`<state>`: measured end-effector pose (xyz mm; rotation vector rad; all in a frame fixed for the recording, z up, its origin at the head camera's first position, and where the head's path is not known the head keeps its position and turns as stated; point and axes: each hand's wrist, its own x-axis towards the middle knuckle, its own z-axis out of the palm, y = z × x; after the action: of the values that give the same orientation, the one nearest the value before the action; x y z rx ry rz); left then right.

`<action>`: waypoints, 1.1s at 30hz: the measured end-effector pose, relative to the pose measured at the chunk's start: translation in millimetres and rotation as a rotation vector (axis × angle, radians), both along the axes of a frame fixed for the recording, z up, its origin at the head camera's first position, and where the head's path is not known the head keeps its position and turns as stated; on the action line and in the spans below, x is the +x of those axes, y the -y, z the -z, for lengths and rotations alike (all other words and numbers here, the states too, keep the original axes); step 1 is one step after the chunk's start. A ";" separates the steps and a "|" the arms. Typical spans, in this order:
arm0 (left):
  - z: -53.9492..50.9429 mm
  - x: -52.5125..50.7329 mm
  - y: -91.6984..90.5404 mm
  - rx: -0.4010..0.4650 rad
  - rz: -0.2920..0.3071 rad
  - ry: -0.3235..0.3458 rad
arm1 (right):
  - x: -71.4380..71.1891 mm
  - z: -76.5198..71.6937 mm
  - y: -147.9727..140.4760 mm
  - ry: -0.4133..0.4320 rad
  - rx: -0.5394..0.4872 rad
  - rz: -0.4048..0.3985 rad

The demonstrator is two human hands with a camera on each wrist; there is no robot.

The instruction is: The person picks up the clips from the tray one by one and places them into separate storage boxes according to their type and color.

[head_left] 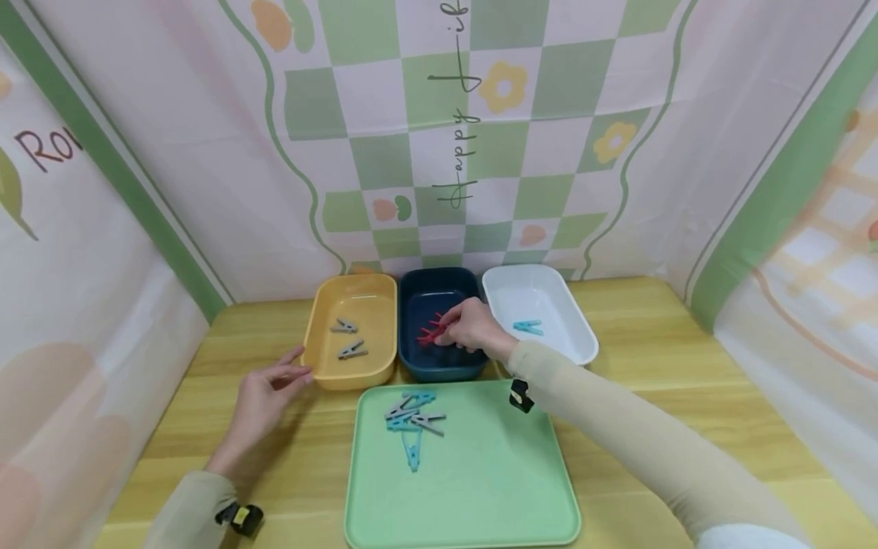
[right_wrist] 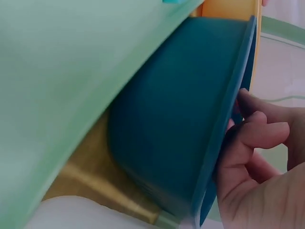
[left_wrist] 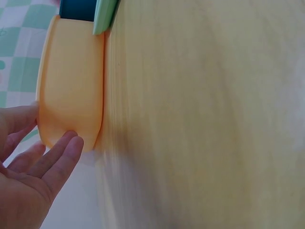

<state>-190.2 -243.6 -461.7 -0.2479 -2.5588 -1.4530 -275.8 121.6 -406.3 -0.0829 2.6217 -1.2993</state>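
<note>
Over the dark blue container [head_left: 446,370], my right hand [head_left: 472,326] pinches a red clothespin [head_left: 430,332]; whether more than one red clothespin is there is hard to tell. In the right wrist view the blue wall hides most of the red. My left hand [head_left: 269,390] touches the left front corner of the yellow container [head_left: 357,380] with fairly straight fingers, also seen in the left wrist view. Two grey clothespins [head_left: 353,350] lie inside the yellow container. A light blue clothespin [head_left: 528,327] lies in the white container [head_left: 583,347].
A green tray [head_left: 473,488] lies in front of the containers, with several blue and grey clothespins [head_left: 412,450] near its upper left. The three containers stand side by side on the wooden table [head_left: 658,366], against a patterned cloth backdrop [head_left: 439,152].
</note>
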 end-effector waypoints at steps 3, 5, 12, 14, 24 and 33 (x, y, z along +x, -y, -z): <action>-0.3 -0.2 0.4 0.001 0.003 0.004 | 0.5 -4.1 -2.5 -0.009 0.005 0.004; -0.4 -0.4 0.3 0.002 0.002 0.008 | 1.9 -8.4 -5.5 -0.021 -0.004 0.003; -1.5 -0.4 -0.2 0.006 -0.004 0.004 | 12.5 -22.0 -14.4 -0.070 -0.077 -0.003; -1.5 -0.5 -0.3 0.003 -0.003 0.000 | 17.5 -23.7 -16.4 -0.083 -0.101 -0.010; -0.5 0.0 1.1 0.002 -0.009 -0.006 | 50.9 -26.5 -22.0 -0.126 -0.140 -0.078; -2.1 0.6 0.1 0.007 -0.009 -0.005 | 82.2 -13.0 -39.2 -0.156 -0.122 -0.158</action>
<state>-189.7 -243.7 -459.6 -0.2379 -2.5469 -1.4558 -193.6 160.8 -393.3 -0.4171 2.5956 -1.4483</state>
